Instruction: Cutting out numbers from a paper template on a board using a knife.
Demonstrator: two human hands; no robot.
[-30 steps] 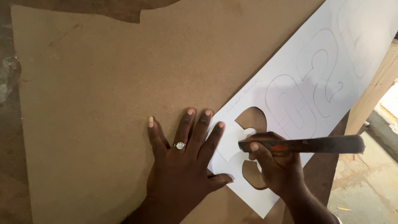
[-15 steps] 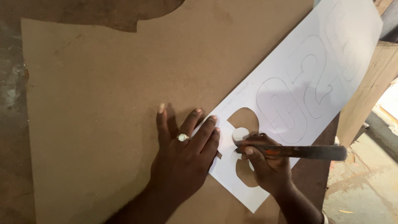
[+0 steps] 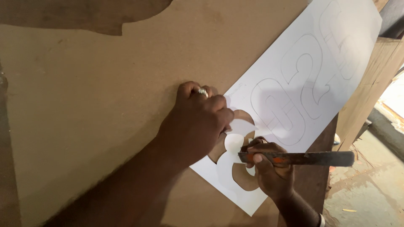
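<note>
The white paper sheet lies slantwise across a large brown board, its lower end toward the person and its upper end running off the far right corner. Big outlined numerals are drawn along the sheet; at its lower end one shape is already cut through, so brown board shows in the openings.

The right hand sits on that lower end of the sheet, just below the cut-out, fingers closed around a long flat cutting tool with a dark metal body and orange marks near the grip. The tool lies nearly level, its long end pointing away from the sheet past the board's edge. The left hand presses down on the sheet's left edge beside the cut-out, fingers curled under, a ring showing on one; it holds nothing, only pins the paper.

The risk, as I judge it, is a slip: the left fingertips lie very close to the cutting point, and a sheet that shifts under loose pressure would spoil the line or tear the thin paper bridges.

The working tip of the tool is hidden behind the right hand, and the left fingertips are tucked out of sight. The sheet's top end is cut off by the frame.
</note>
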